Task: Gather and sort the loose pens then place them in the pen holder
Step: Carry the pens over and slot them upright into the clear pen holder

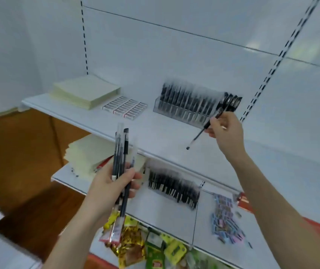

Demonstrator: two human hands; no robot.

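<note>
Hands both full: pens (120, 152) are gripped in the left hand (114, 184), one pen (198, 135) is pinched in the right hand (225, 131), up by the holder (174, 112) on the shelf (147, 131). Placing step, seemingly; a free slot needs to be lined up next.

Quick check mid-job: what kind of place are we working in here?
Most likely a shop's stationery aisle: white shelving on slotted uprights, a clear pen holder packed with black pens, and snack packets lower down.

Blurred tops of pens (184, 97) in the pen holder (171, 113)
</note>
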